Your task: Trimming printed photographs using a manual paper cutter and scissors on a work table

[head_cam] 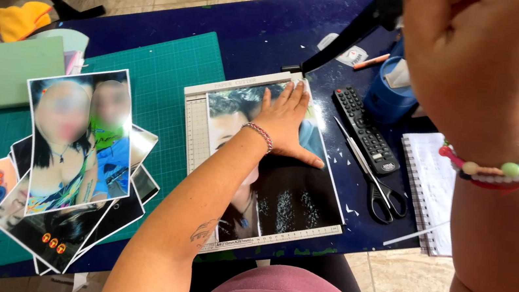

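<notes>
My left hand (286, 119) lies flat, fingers together, on a large printed photo (289, 199) that rests on a white paper trimmer (195, 125) with a ruler edge. My right hand (487, 68) is raised close to the camera at the upper right, fist closed around the trimmer's black blade arm (345, 41), which is lifted up over the far end of the board. Beaded bracelets sit on both wrists.
A green cutting mat (162, 81) holds a stack of printed photos (74, 150) at the left. Right of the trimmer lie a black remote (367, 129), scissors (377, 180), a spiral notebook (429, 187) and a blue tub (388, 92). The dark blue table (253, 33) ends near my lap.
</notes>
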